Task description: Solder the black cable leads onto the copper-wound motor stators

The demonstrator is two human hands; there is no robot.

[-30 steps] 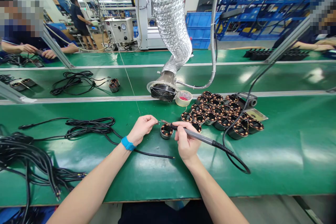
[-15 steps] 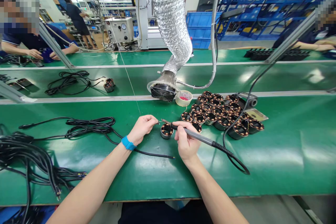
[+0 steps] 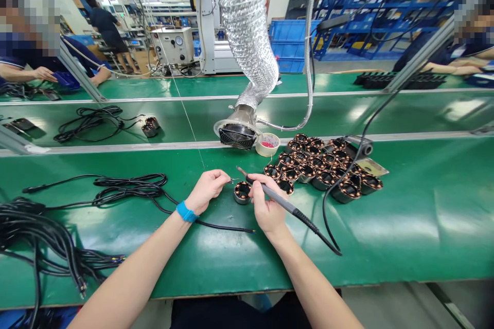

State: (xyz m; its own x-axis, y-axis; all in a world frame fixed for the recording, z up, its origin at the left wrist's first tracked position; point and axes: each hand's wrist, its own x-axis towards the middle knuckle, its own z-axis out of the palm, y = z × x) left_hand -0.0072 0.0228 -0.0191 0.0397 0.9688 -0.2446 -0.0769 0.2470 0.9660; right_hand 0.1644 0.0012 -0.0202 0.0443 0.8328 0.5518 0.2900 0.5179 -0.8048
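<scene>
My left hand (image 3: 211, 187), a blue band on its wrist, is closed in a pinch on a thin solder wire (image 3: 188, 110) that hangs from above. A short end pokes out past the fingertips. My right hand (image 3: 270, 208) grips a soldering iron (image 3: 280, 199), its tip pointing up and left, just above the wire end and apart from it. Below the tip a single motor stator (image 3: 242, 193) with copper windings stands upright on the green bench (image 3: 216, 262). A black cable (image 3: 227, 227) lies in front of it, its stripped end near my right wrist.
Several stators (image 3: 320, 164) cluster on the right beside an iron holder (image 3: 365, 146). A small tub with red contents (image 3: 267, 144) sits under the fume extractor (image 3: 237, 133). Black cables (image 3: 42, 231) are heaped at left. Co-workers sit across the bench; another person (image 3: 104, 23) stands behind.
The soldering iron's tip has lifted up and away from the wire end, and its handle tilts more steeply. My left hand keeps its pinch. The whole view has shifted slightly.
</scene>
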